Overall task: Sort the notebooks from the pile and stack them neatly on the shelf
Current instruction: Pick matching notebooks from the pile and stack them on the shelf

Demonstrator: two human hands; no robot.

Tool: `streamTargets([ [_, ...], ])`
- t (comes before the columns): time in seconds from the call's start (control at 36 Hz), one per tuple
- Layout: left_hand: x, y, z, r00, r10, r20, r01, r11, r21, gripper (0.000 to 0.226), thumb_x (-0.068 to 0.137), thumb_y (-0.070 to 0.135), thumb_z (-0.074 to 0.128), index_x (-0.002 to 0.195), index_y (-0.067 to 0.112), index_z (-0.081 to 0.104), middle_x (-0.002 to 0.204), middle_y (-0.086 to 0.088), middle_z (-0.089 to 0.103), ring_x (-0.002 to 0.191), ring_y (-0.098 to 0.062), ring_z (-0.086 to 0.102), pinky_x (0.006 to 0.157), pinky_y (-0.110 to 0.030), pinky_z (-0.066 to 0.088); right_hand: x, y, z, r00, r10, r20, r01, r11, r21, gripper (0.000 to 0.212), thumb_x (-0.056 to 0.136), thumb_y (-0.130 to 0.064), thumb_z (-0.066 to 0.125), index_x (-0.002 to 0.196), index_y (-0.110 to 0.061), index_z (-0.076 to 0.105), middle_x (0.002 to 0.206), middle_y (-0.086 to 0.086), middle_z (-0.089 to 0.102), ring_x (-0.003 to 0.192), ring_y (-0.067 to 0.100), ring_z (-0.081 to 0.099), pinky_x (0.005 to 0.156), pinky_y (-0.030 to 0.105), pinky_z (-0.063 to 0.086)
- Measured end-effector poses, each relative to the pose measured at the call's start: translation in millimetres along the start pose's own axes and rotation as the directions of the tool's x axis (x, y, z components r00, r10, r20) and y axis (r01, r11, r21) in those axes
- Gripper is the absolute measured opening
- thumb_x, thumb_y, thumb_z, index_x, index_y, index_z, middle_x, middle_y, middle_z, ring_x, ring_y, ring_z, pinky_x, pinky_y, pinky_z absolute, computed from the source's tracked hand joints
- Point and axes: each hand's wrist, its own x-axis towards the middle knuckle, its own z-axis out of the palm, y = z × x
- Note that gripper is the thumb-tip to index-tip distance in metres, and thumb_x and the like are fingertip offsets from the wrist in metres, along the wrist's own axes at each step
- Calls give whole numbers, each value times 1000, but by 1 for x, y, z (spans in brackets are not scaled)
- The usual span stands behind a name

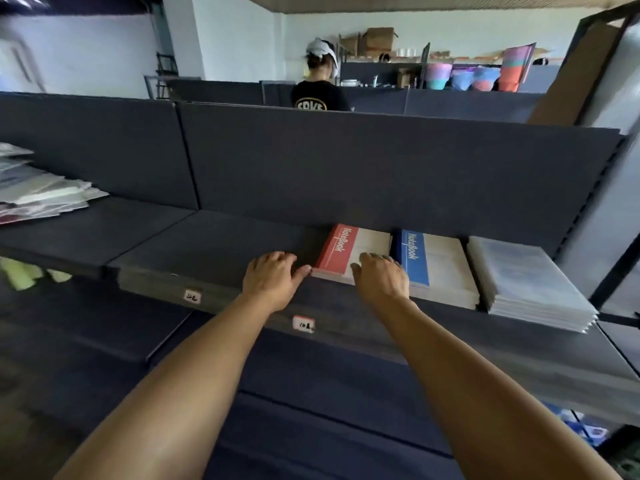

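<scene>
The left hand [273, 277] lay flat on the dark shelf [207, 244], fingers loose, thumb tip touching the red notebook stack [341, 251]. The right hand [381, 277] rested on that stack with curled fingers, but I could not tell if it gripped. The blue notebook stack [436, 265] sat just right of it.
</scene>
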Motion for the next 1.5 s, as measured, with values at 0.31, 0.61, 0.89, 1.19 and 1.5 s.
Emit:
streamTargets([
  [0.31,-37,-129,-35,983,-181,-38,180,983,-37,56,99,54,28,140,19,43,144,-5,43,132,-23,39,108,-39,32,16,-130,19,988,-146,58,143,988,53,36,101,-37,38,112,-12,61,114,9,65,108,28,56,91,35,43],
  [0.61,-69,-291,-73,962,-262,-79,265,964,27,54,99,54,30,135,18,49,140,-6,47,129,-26,41,108,-41,32,20,-291,52,956,-269,119,262,962,74,38,102,-35,32,116,-9,57,113,10,63,109,26,54,90,32,40],
  [0.89,-93,-412,-86,930,-354,-93,360,931,56,54,99,55,29,135,20,49,142,-4,45,132,-25,39,109,-41,30,24,-427,98,905,-382,186,376,924,68,39,102,-35,31,119,-11,56,119,11,60,112,26,51,99,32,36],
  [1.19,-62,-501,-101,893,-441,-86,447,892,66,52,99,53,29,137,22,47,145,-4,42,135,-25,36,112,-43,26,85,-519,129,857,-483,179,491,871,2,41,103,-38,29,125,-12,52,123,9,59,117,26,51,101,34,35],
  [1.5,-1,-586,-118,847,-510,-147,527,842,114,47,99,43,40,142,25,40,150,-2,36,139,-24,30,114,-41,22,175,-603,163,817,-550,171,554,832,31,41,103,-37,30,126,-11,52,126,10,58,117,28,52,97,35,37],
])
